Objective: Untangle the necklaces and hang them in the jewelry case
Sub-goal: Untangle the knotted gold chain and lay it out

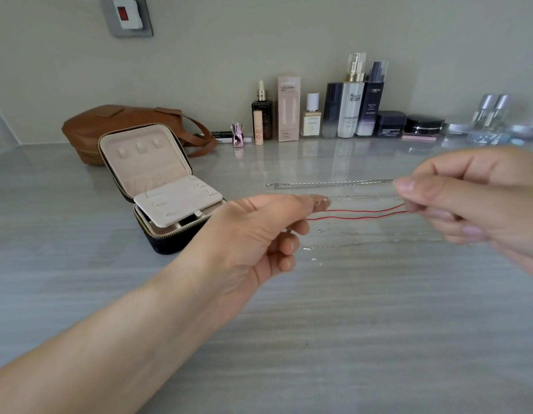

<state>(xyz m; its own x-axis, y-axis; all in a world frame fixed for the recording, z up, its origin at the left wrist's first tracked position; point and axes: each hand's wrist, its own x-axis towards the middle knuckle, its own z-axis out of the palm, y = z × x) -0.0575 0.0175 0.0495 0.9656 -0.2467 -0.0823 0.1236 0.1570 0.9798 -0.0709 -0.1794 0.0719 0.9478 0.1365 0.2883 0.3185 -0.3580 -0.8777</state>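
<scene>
A thin red cord necklace [361,214] is stretched in the air between both hands. My left hand [259,231] pinches its left end, where a small gold ring shows at the fingertips. My right hand [474,198] pinches the other end. Two silver chains lie straight on the counter behind it: a thicker chain [331,183] and a finer chain [364,195]. Faint chain pieces glint on the counter below the cord. The small dark jewelry case [157,186] stands open at the left, with a beige lining, hooks in its lid and an insert panel over the base.
A brown leather bag [110,127] sits behind the case. Several cosmetic bottles, jars and a box [289,109] line the wall at the back, with clear bottles at the far right. The grey striped counter [349,324] stretches toward me.
</scene>
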